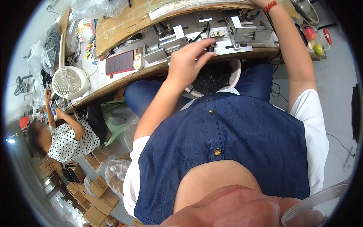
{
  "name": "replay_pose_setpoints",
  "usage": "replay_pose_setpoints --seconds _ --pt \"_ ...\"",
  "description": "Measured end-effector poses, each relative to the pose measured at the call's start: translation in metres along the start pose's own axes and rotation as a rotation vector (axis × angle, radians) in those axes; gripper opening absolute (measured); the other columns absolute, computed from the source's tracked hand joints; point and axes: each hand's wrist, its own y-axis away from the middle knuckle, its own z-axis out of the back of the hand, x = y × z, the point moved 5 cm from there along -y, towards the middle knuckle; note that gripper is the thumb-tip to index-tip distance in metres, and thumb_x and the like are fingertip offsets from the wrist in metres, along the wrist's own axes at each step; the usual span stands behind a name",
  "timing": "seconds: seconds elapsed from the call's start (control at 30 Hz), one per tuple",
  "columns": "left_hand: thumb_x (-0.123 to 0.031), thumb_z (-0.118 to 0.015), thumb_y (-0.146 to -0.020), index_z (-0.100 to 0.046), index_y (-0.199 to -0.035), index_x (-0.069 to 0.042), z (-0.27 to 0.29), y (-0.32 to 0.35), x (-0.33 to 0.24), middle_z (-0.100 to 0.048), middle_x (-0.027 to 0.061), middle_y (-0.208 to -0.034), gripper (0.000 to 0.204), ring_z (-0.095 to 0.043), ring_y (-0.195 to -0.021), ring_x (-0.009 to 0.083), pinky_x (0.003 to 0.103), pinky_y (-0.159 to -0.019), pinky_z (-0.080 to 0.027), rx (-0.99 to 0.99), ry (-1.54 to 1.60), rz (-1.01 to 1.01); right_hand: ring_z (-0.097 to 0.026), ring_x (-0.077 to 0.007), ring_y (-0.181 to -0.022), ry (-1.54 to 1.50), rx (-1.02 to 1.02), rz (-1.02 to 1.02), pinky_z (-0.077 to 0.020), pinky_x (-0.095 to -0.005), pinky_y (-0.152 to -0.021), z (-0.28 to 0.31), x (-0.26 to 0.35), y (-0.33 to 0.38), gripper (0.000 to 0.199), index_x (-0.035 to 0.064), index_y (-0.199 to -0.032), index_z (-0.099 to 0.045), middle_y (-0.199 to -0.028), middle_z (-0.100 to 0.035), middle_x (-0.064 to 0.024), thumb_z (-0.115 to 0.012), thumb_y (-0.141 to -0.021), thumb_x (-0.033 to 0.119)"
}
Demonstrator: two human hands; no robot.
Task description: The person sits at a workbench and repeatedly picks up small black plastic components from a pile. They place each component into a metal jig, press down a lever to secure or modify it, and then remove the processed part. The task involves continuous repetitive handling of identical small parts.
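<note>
While the camera looks steeply down the wearer's blue denim vest [234, 128], the left hand [189, 60] is up at the near edge of the tabletop [113, 81], upper middle of the frame, fingers curled and the fingertips [208, 44] pinched on a small dark piece [210, 46] right against the front of the metal fixture [227, 36]. That grip looks closed around the piece, though the piece is so small and dark that its shape is hard to read. A thin dark rod on the fixture runs up the picture from that pinch, so the long axis here points away from the body, toward the top edge. Just below the hand, touching nothing I can make out, sits a white bowl of black parts [217, 77] in the lap, tucked under the tabletop edge. The right arm reaches up the right side of the frame, red bead bracelet [270, 6] at the wrist; the right hand itself is cut off by the top edge, so its grip cannot be told. So the left hand is plainly the nearer one to both bowl and fixture. Over at the left, a phone [120, 62], a small white fan [70, 82], and a second person in a dotted top [70, 142].
</note>
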Motion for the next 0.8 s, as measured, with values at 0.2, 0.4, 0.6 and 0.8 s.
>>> replay_pose_setpoints --seconds 0.2,0.4,0.6,0.8 --pt "-0.018 -0.085 -0.083 -0.080 -0.109 -0.016 -0.022 0.008 0.012 -0.069 0.0049 -0.097 0.027 -0.067 -0.071 0.0192 0.032 -0.064 -0.056 -0.069 -0.264 -0.071 -0.062 -0.0264 -0.103 -0.421 -0.267 0.067 -0.0497 -0.0361 -0.089 0.018 0.018 0.006 0.016 0.0027 -0.107 -0.072 -0.104 -0.067 -0.0119 -0.063 -0.094 0.004" --pt "-0.019 -0.082 -0.086 -0.079 -0.111 -0.014 -0.031 0.009 0.013 -0.072 0.0043 -0.124 0.026 -0.075 -0.086 0.0204 0.031 -0.072 -0.061 -0.089 -0.299 -0.140 -0.060 -0.0145 -0.089 -0.605 -0.375 -0.062 -0.0485 -0.0286 -0.083 0.030 0.038 0.057 0.010 0.0005 -0.106 -0.068 -0.092 -0.063 -0.0045 -0.063 -0.100 0.008" --pt "-0.018 -0.082 -0.086 -0.076 -0.118 -0.013 -0.025 0.010 0.009 -0.072 0.0060 -0.125 0.033 -0.075 -0.086 0.0212 0.032 -0.072 -0.061 -0.040 -0.297 -0.082 -0.067 -0.0215 -0.091 -1.159 -0.317 -0.138 -0.0525 -0.0299 -0.086 0.004 0.082 0.097 0.023 0.0008 -0.117 -0.069 -0.101 -0.070 -0.0099 -0.067 -0.095 0.007" --pt "-0.004 -0.073 -0.088 -0.078 -0.112 -0.015 0.023 -0.045 -0.014 -0.073 0.0071 -0.106 0.027 -0.071 -0.090 0.0250 0.034 -0.076 -0.058 -0.231 -0.329 -0.404 -0.066 -0.0259 -0.102 -0.788 -0.240 0.030 -0.0536 -0.0329 -0.087 -0.001 0.145 0.140 0.019 0.0044 -0.112 -0.070 -0.116 -0.065 -0.0113 -0.071 -0.093 0.007"
